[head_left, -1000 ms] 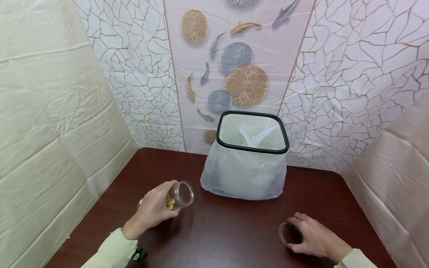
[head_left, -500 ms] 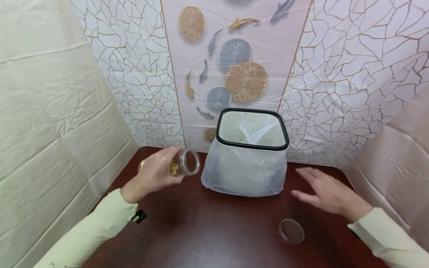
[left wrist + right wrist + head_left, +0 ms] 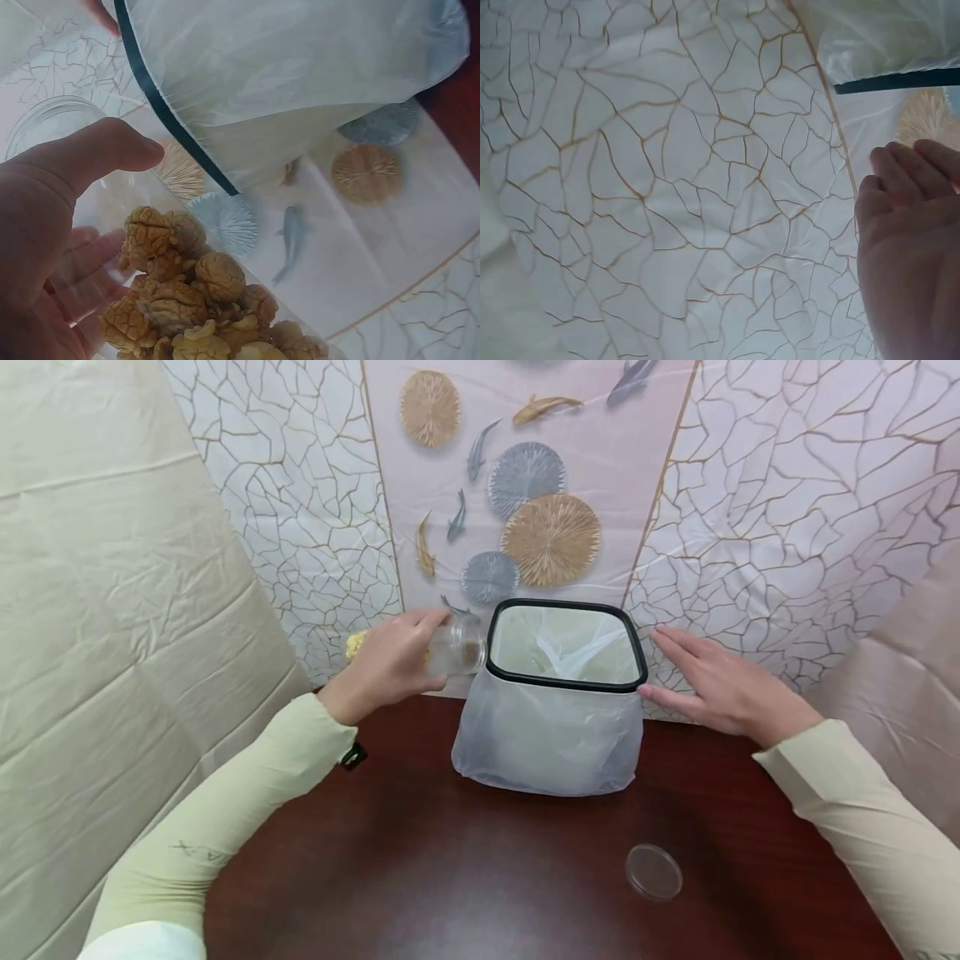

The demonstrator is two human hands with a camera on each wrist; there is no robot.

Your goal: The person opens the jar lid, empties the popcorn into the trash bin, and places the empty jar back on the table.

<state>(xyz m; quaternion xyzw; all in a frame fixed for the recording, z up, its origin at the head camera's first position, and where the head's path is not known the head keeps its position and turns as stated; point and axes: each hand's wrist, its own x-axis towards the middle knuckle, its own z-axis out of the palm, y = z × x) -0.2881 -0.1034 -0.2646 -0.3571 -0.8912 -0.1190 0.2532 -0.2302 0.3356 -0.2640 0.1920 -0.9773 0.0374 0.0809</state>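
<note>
Many wrinkled lumps (image 3: pixel 180 300), clear cylindrical jar (image 3: pixel 459 645), plastic-lined bin (image 3: pixel 551 735)

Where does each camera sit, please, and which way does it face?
Head: on the head, facing forward and down at the lined bin and table; left hand, right hand and sleeves show.
Left wrist: on that wrist, facing the jar of walnuts and the bin; left hand and a sliver of the right show.
Right wrist: on that wrist, facing the patterned backdrop; right hand shows.
Shared: all three show the bin's dark rim; head and left wrist, the jar.
</note>
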